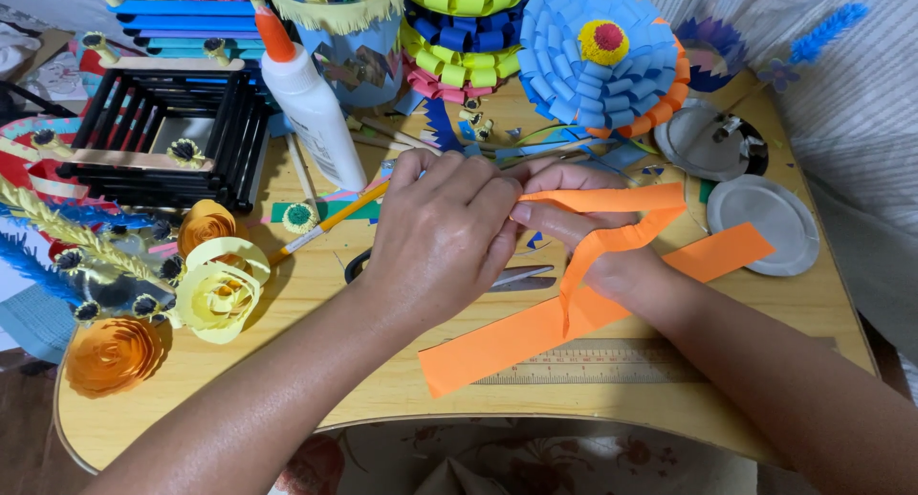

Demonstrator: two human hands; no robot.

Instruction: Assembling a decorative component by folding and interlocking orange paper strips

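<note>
Head view: over the middle of the wooden desk (287, 361), the left hand (445, 237) and right hand (583, 229) both pinch a narrow orange paper strip (612, 200), apparently folding it; a wider orange strip (535, 332) lies beneath. Neat creasing demands aligned edges.

Glue bottle (311, 112) stands behind the hands (516, 232), paper roses (215, 285) left, metal lids (762, 224) right, ruler (593, 363) in front.

Scissors (521, 279) mostly hidden under hands, approx. blades only.
</note>
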